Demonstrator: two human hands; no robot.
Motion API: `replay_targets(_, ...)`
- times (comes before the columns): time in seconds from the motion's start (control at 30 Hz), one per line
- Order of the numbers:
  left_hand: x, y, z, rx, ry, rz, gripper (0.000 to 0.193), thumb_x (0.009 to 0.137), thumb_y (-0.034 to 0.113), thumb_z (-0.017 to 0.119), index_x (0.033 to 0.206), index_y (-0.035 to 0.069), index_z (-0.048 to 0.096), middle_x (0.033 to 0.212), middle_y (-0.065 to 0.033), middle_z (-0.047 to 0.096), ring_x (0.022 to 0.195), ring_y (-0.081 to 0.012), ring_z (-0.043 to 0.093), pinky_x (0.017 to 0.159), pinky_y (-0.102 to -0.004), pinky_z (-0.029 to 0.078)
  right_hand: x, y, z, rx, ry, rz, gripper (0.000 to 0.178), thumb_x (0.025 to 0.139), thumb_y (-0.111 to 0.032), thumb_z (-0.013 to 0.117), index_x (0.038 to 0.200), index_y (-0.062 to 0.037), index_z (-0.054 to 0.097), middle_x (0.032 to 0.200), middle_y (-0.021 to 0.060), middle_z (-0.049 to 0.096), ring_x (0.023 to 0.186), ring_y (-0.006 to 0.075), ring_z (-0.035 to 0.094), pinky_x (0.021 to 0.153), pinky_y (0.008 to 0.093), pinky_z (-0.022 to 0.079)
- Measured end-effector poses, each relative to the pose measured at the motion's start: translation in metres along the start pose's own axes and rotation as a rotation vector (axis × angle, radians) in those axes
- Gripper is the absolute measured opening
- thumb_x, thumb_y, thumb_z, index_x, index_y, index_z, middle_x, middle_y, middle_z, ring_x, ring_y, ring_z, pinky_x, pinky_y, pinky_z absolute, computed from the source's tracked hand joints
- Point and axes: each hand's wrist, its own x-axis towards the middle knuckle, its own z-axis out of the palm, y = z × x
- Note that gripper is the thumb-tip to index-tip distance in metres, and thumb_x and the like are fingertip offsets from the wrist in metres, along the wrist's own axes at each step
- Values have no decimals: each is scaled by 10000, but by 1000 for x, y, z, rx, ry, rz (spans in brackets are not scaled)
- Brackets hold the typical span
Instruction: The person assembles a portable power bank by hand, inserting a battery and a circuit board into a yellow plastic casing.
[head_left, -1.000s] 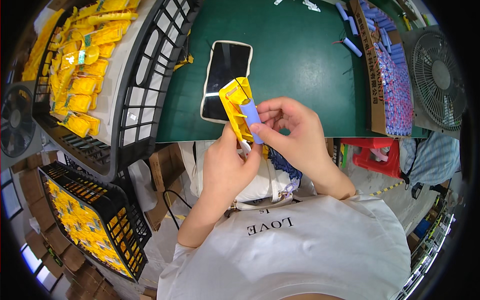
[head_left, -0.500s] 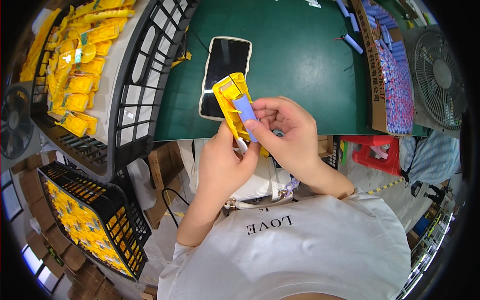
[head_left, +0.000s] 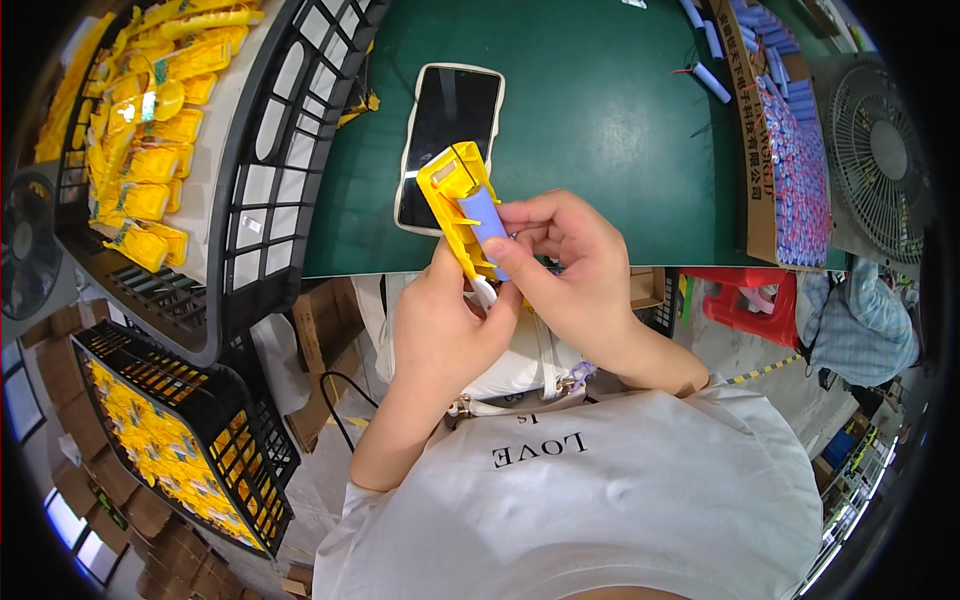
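Observation:
My left hand is closed round the lower end of a yellow plastic housing, which is held tilted over the table's near edge. A blue cylindrical battery cell lies lengthwise along the housing's open side. My right hand pinches the cell's lower part, thumb on top and fingers curled at its right side. A short dark wire shows at the housing's upper end. Behind the housing a phone with a pale case lies on the green table. The lower end of the cell is partly hidden by my fingers.
At the right, a cardboard box holds many blue cells, with a few loose ones beside it. A fan stands beyond. Black crates with yellow housings stand left. A red stool is below right.
The housing and cell have shifted slightly up and left in the picture along with my hands. The cell appears to sit a little closer along the housing; both hands keep their grip.

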Motion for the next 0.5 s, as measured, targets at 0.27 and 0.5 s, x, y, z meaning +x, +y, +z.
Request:
replay_targets(0.27, 2, -4, 2, -204, 90, 42, 320, 712, 122, 687, 979, 1, 557, 776, -83, 638, 603, -113, 604, 533, -232, 463, 14, -25, -10, -225, -143, -110, 169, 751, -14, 646, 905, 18, 585, 868, 88, 560, 660, 153, 587, 578, 240, 481)
replay_targets(0.5, -8, -7, -9, -563, -171, -85, 261, 732, 49, 653, 979, -2, 586, 800, -54, 637, 742, -93, 588, 663, -235, 455, 25, -32, -24, -263, -402, -91, 510, 736, -189, 695, 1137, 18, 460, 964, 125, 557, 851, 218, 561, 769, 305, 452)
